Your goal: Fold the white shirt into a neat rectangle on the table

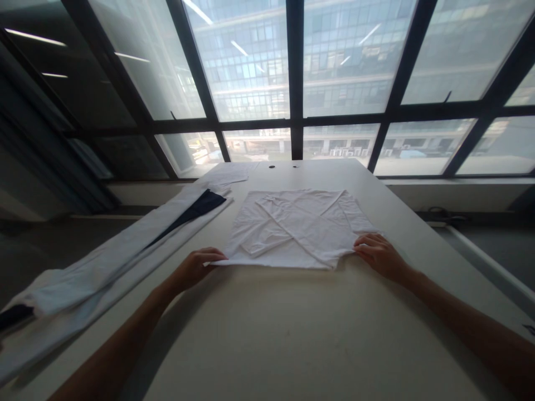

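Note:
A white garment (292, 228) lies partly folded and flat on the white table (292, 334), its sleeves folded across the middle. My left hand (196, 267) pinches the garment's near left corner, fingers closed on the cloth. My right hand (378, 253) grips the near right corner, fingers curled over the edge. Both forearms reach in from the bottom of the view.
A long pile of white cloth with a dark navy piece (192, 211) runs along the table's left edge. More folded white cloth (225, 175) lies at the far left. Large windows with dark frames (295, 78) stand behind the table.

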### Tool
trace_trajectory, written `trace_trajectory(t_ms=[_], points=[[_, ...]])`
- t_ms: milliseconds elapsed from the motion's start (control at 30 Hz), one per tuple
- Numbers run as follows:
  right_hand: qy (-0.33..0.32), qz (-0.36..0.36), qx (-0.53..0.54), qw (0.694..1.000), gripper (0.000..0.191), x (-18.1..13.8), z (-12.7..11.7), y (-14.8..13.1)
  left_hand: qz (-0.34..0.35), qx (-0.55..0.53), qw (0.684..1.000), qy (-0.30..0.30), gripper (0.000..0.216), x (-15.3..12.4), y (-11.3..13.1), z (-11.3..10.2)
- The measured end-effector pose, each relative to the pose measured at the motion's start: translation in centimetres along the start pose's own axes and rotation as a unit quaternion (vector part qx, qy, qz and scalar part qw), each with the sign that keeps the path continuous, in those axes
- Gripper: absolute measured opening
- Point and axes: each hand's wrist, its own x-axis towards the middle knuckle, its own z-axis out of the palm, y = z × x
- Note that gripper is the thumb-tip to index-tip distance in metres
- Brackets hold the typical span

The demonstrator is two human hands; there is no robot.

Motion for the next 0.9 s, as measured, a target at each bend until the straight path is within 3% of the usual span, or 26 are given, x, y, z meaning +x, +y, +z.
trace_trajectory(t_ms=[100, 233, 367, 500, 700, 900], points=[[-0.004, 0.015, 0.046, 0.999, 0.031, -0.5, -0.6, 0.8, -0.019, -0.043, 0.999, -0.002, 0.045, 0.1, 1.4, 0.0], [0.032, 0.074, 0.073, 0.994, 0.030, -0.5, -0.8, 1.7, -0.088, -0.049, 0.992, 0.076, 0.048, 0.9, 2.3, 0.7], [0.065, 0.148, 0.061, 0.985, 0.028, 1.5, -0.7, 2.4, -0.143, -0.055, 0.976, 0.152, 0.053, 3.1, 1.8, 1.2], [0.055, 0.196, 0.045, 0.978, 0.028, 4.4, -0.2, 3.5, -0.176, -0.069, 0.964, 0.188, 0.054, 6.3, 0.4, 1.4], [-0.003, 0.234, 0.020, 0.972, 0.025, 7.1, 1.6, 5.6, -0.200, -0.013, 0.967, 0.157, 0.050, 9.7, -2.5, 2.6], [-0.046, 0.230, -0.087, 0.968, 0.025, 7.0, 2.9, 6.1, -0.201, 0.080, 0.967, 0.130, 0.047, 9.7, -4.3, 3.9]])
